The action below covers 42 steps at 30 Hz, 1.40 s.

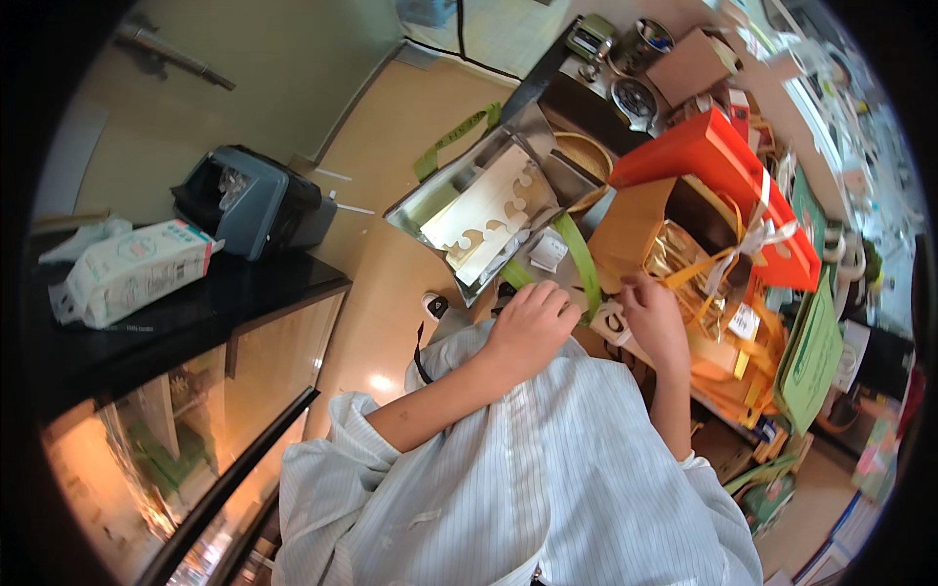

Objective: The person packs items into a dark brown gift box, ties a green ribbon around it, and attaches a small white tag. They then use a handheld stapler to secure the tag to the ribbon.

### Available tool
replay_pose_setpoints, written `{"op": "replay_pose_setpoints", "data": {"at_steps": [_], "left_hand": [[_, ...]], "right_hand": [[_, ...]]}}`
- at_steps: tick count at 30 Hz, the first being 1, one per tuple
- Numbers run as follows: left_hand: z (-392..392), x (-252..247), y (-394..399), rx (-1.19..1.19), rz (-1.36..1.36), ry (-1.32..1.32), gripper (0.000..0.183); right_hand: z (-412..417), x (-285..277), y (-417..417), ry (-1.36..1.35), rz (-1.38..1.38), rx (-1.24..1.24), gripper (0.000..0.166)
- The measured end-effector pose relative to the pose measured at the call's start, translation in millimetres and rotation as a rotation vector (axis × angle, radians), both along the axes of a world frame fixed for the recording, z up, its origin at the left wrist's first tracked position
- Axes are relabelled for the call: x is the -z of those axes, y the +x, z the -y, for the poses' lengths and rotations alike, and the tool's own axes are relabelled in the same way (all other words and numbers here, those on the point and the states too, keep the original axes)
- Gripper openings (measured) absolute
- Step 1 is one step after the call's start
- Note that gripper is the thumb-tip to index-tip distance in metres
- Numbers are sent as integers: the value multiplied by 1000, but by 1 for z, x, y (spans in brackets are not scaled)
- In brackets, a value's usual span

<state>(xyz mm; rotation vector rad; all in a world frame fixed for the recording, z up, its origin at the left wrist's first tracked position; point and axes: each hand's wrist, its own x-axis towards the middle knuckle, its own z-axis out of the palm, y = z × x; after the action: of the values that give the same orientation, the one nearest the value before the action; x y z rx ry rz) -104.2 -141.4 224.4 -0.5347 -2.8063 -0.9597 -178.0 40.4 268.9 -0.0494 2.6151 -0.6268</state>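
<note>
My left hand [533, 327] rests with bent fingers at the near side of an open silver-lined bag, close to its green strap [579, 253]. Whether the fingers grip anything is hidden. Inside the bag [429, 192] stand cream cards with scalloped cut-outs [492, 212]. My right hand [652, 316] has curled fingers by the near corner of an orange-brown paper bag [632, 220]; I cannot tell if it pinches something. Gold foil wrapping [670, 253] shows in that paper bag. A white ribbon bow [755, 240] sits over it, against a large red-orange gift bag [689, 154].
On the left, a dark countertop [293, 282] bears a white tissue pack [139, 271]. A grey bin [245, 198] stands behind it. A woven basket [586, 155], green folded bags [810, 359] and a tangle of orange ribbons [733, 388] crowd the right side.
</note>
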Motion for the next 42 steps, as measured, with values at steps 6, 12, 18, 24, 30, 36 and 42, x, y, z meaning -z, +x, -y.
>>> {"op": "replay_pose_setpoints", "data": {"at_steps": [6,12,18,24,30,36,42], "left_hand": [[7,-5,7,-336,-264,110,24],[8,16,29,-1021,-353,38,46],[44,29,22,-1039,-152,278,48],[85,27,16,-743,-57,338,37],[108,29,10,-628,117,398,39],[109,31,7,-668,-24,271,25],[98,47,5,-855,-164,222,20]], "right_hand": [[40,-28,-83,-32,-488,-676,27],[63,-5,-153,-123,-298,-887,29],[72,9,-183,-212,-245,-1141,30],[79,29,-206,-338,-211,-1244,31],[90,48,-228,-467,-280,-1351,33],[93,51,-223,-497,-195,-1274,30],[93,78,-209,-561,-432,-1118,25]]}}
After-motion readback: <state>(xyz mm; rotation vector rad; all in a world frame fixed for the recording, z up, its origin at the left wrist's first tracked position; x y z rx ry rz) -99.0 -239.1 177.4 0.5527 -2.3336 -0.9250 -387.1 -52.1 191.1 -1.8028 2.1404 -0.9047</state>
